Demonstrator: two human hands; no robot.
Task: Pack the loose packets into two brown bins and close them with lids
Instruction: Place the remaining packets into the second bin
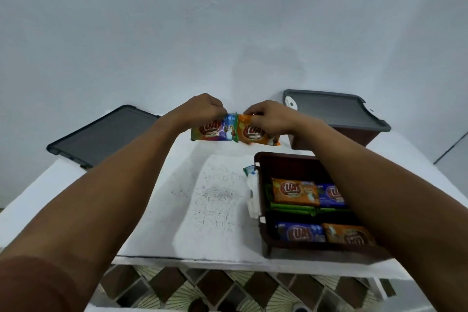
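My left hand (202, 109) and my right hand (268, 115) hold a joined strip of packets up over the far middle of the white table (157, 210). The left one pinches the purple-blue packet (215, 130); the right one pinches the orange packet (255, 133), and a green seam joins the two. An open brown bin (263, 235) stands at the near right with several orange and blue packets inside, partly hidden by my right forearm. A second brown bin (359, 135) at the far right has a grey lid (329, 109) on it. Another grey lid (106, 137) leans at the far left.
A white latch (253, 197) hangs on the open bin's left wall, with a bit of blue-green wrapper (249, 169) just above it. A pale wall rises behind the table. Patterned floor tiles (228, 286) show below the table's near edge.
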